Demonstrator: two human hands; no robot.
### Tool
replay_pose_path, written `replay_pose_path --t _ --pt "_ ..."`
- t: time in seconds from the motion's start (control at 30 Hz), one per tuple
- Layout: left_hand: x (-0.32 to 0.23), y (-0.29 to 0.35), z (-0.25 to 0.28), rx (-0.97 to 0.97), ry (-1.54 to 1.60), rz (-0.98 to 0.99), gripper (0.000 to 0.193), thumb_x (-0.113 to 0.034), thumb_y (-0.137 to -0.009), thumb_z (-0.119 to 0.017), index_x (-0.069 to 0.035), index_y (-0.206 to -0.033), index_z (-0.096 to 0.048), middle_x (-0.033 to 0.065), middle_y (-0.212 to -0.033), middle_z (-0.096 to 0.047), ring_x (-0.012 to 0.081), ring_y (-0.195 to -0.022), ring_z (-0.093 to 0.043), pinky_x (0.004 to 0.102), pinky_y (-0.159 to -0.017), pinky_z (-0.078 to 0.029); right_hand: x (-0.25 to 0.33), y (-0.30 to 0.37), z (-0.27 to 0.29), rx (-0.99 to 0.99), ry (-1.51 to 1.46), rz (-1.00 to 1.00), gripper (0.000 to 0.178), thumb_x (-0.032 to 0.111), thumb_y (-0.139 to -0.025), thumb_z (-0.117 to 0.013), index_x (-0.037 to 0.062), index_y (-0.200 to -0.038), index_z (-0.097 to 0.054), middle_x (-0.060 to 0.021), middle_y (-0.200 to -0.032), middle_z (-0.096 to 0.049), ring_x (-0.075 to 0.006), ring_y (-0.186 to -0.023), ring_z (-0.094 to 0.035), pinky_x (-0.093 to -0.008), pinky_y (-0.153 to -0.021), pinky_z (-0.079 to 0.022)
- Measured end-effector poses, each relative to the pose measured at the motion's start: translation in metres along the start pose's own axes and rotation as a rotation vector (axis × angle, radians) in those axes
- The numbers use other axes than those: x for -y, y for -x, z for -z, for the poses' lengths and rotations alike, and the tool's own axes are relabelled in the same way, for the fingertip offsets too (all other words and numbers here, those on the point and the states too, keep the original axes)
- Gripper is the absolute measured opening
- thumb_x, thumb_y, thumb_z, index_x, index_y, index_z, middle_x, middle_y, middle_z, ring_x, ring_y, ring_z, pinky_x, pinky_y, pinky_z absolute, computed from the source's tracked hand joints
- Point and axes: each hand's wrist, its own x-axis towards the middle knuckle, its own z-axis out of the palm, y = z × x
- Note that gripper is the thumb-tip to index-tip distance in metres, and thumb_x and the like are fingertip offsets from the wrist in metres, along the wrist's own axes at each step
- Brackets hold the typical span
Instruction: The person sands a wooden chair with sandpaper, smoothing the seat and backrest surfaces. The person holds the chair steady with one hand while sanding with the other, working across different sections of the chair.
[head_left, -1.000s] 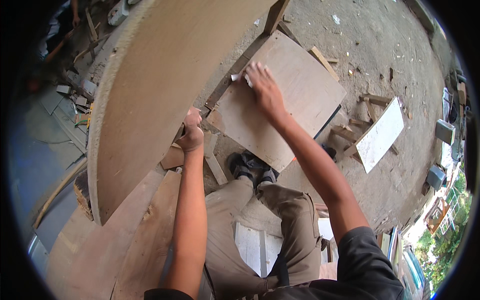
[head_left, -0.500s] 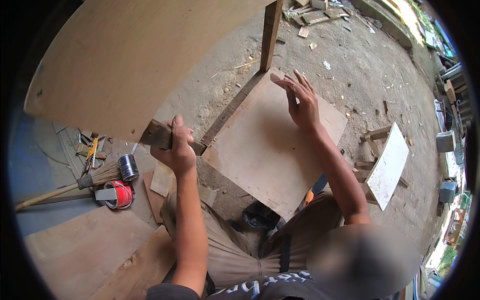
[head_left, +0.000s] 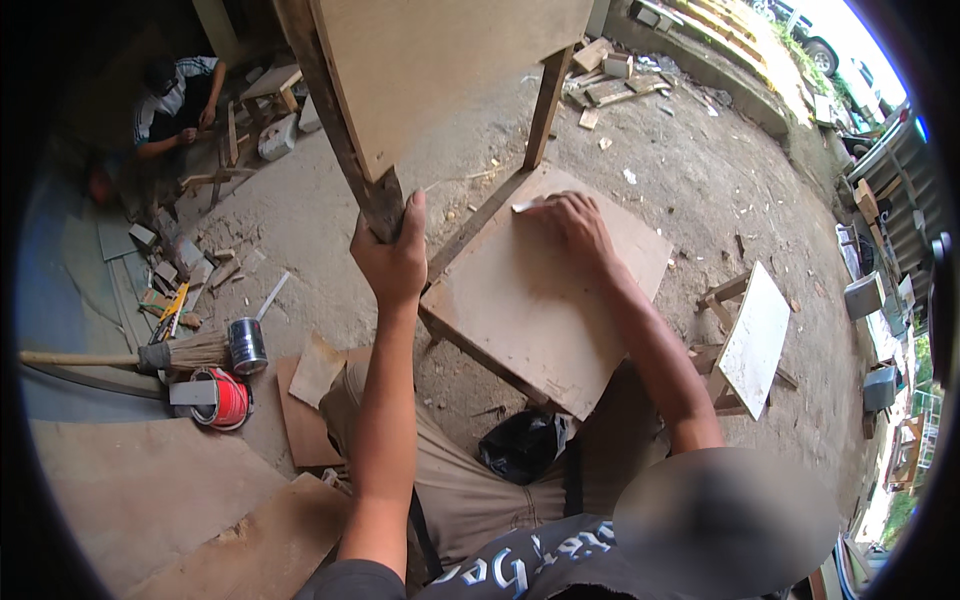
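Now, left hand (head_left: 392,255): I see it wrapped around the end of a dark post (head_left: 378,200), thumb pointing up along the wood.
Right hand (head_left: 582,230): fingers together, clamped on a pale sheet (head_left: 524,207) whose edge pokes out left of the fingertips.
Flat panel (head_left: 540,310): lies beneath the right hand, near the middle of my view.
Upper panel (head_left: 450,80): its left edge runs along the dark post.
Brown post (head_left: 549,110): rises at the flat panel's far corner.
Left floor: I make out a broom (head_left: 195,352), a dark can (head_left: 247,345) and a red can (head_left: 234,397), close together.
Right floor: a white-topped stool (head_left: 755,340), apart from the flat panel.
Upper left: a co-worker (head_left: 185,105), hands too small for me to read.
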Motion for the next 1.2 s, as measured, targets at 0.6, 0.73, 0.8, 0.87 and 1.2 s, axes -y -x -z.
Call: replay_pose_path --t 0.6,0.73,0.8,0.87,1.2 --pt "0.001 0.0 -0.014 0.046 0.111 0.031 0.024 -0.019 -0.09 -0.068 -0.004 -0.077 -0.054 -0.0024 -0.06 -0.052 0.0057 -0.049 -0.046 0.0232 -0.046 -0.039 -0.054 0.007 -0.027 0.171 0.157 -0.402 0.038 0.015 -0.1 -0.039 -0.0017 -0.132 -0.05 -0.0239 -0.143 -0.045 -0.035 -0.138 -0.036 -0.0452 -0.119 -0.02" --pt "-0.001 -0.006 -0.009 -0.014 0.059 0.005 0.03 -0.019 -0.091 -0.067 -0.008 -0.067 -0.052 -0.0018 -0.052 -0.049 0.0064 -0.045 -0.045 0.0237 -0.046 -0.04 0.0 0.017 -0.055 0.367 -0.147 -0.116 0.043 0.025 -0.104 -0.034 0.0022 -0.139 -0.046 -0.0199 -0.149 -0.04 -0.03 -0.143 -0.031 -0.0471 -0.121 -0.013" --pt "-0.004 -0.004 -0.007 -0.027 0.077 0.042 0.031 -0.018 -0.09 -0.067 -0.008 -0.065 -0.052 -0.0017 -0.052 -0.049 0.0065 -0.045 -0.045 0.0238 -0.046 -0.04 0.035 0.031 -0.05 0.477 -0.287 0.101 0.043 0.025 -0.104 -0.033 0.0046 -0.14 -0.046 -0.0167 -0.151 -0.037 -0.0284 -0.143 -0.03 -0.0453 -0.121 -0.013" --pt "0.011 -0.006 -0.002 0.028 0.106 0.012 0.021 -0.016 -0.088 -0.071 -0.004 -0.079 -0.055 -0.0031 -0.062 -0.054 0.0042 -0.049 -0.047 0.0222 -0.045 -0.037 0.025 0.037 -0.039 0.499 -0.34 0.116 0.042 0.023 -0.103 -0.035 0.0033 -0.138 -0.048 -0.016 -0.151 -0.038 -0.0282 -0.143 -0.031 -0.0446 -0.121 -0.015" --pt "0.015 -0.008 -0.003 0.02 0.105 -0.02 0.022 -0.017 -0.088 -0.072 -0.002 -0.082 -0.056 -0.0018 -0.064 -0.056 0.0037 -0.052 -0.048 0.0218 -0.046 -0.038 0.046 0.042 -0.04 0.484 -0.299 0.174 0.041 0.026 -0.102 -0.036 0.0036 -0.133 -0.052 -0.0133 -0.144 -0.047 -0.0292 -0.138 -0.038 -0.0446 -0.12 -0.021"
